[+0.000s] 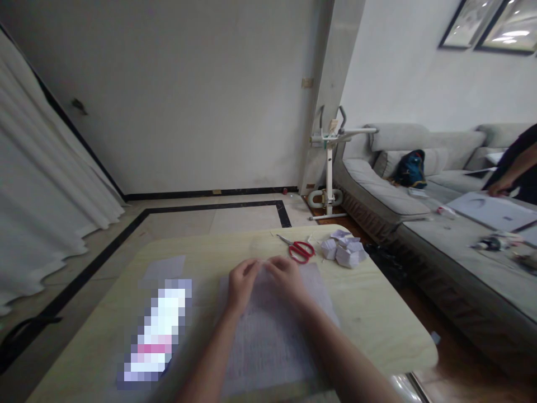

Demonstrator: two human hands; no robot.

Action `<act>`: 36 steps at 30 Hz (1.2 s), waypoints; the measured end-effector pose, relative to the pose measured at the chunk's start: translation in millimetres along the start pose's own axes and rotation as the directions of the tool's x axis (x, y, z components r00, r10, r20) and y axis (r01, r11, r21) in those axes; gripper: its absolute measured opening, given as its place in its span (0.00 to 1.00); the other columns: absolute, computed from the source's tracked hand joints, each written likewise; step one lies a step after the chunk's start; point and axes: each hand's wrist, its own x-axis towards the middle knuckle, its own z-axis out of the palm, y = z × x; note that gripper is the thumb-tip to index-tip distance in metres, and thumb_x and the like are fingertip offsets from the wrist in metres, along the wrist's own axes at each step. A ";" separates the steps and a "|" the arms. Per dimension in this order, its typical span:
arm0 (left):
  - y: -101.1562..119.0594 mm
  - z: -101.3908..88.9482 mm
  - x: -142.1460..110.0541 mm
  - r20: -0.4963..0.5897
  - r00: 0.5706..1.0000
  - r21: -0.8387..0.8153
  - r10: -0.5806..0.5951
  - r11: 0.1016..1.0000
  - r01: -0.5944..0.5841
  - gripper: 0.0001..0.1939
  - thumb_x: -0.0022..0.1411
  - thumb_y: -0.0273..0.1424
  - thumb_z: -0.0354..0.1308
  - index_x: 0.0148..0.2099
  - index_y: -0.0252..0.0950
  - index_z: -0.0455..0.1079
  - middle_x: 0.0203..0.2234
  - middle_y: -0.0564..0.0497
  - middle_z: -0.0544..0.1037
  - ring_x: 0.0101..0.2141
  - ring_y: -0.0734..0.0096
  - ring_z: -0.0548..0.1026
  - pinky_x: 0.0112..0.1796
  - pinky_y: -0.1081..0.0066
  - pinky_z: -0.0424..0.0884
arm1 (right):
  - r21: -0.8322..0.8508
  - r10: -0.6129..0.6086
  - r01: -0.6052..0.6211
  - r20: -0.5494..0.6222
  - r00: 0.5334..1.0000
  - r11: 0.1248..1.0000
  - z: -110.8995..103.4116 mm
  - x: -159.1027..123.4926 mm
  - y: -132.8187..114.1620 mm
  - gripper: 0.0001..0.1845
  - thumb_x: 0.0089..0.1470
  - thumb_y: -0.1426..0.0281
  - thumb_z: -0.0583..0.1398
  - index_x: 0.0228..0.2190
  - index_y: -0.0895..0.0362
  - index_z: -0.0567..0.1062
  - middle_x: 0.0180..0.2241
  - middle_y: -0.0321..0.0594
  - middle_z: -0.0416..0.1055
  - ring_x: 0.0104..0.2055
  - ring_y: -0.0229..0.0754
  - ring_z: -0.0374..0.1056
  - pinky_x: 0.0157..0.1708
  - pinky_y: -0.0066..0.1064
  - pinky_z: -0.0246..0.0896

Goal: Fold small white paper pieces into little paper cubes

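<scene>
My left hand (241, 285) and my right hand (288, 279) meet above the far part of a large printed paper sheet (272, 347) on the table. Both hands are closed in a pinch, fingertips nearly touching. A small pale bit seems to show between them, too blurred to name. Just beyond my right hand lie scissors with red handles (302, 253), blades pointing to the far left. To their right sits a cluster of folded white paper pieces (346, 251). Some thin scraps are scattered around the scissors.
The pale wooden table (377, 313) has rounded corners. On its left lie a blank paper piece (168, 266) and a pixelated bright object (157, 330). A grey sofa (377, 196) stands at right, where another person's arm (514, 173) reaches to a white board (490, 210). An exercise machine (329, 173) stands behind.
</scene>
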 end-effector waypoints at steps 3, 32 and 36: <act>-0.2 -0.5 0.3 -0.002 1.000 0.008 -0.008 1.000 0.008 0.14 0.52 0.38 0.60 0.35 0.31 0.75 0.31 0.46 0.80 0.35 0.64 0.76 0.38 0.69 0.70 | 0.014 0.004 -0.004 0.003 1.000 1.000 -0.7 0.2 -0.8 0.09 0.50 0.67 0.59 0.24 0.60 0.75 0.23 0.38 0.71 0.27 0.38 0.64 0.27 0.27 0.58; 2.7 -1.9 -1.0 0.055 0.998 -0.043 -0.020 0.999 0.022 0.14 0.51 0.38 0.60 0.34 0.33 0.75 0.28 0.48 0.78 0.31 0.67 0.74 0.35 0.71 0.68 | -0.020 -0.078 0.077 -0.047 0.996 0.997 -7.2 -2.0 -8.4 0.11 0.52 0.64 0.59 0.25 0.59 0.74 0.24 0.39 0.71 0.28 0.39 0.65 0.29 0.28 0.59; 2.5 -2.0 -0.2 0.034 0.999 -0.024 -0.012 1.000 0.013 0.13 0.51 0.38 0.60 0.33 0.32 0.75 0.28 0.48 0.78 0.31 0.66 0.74 0.35 0.71 0.69 | -0.001 -0.055 0.055 -0.028 0.998 0.998 -6.4 -0.9 -7.8 0.10 0.51 0.64 0.59 0.26 0.59 0.75 0.26 0.40 0.72 0.30 0.40 0.66 0.31 0.29 0.61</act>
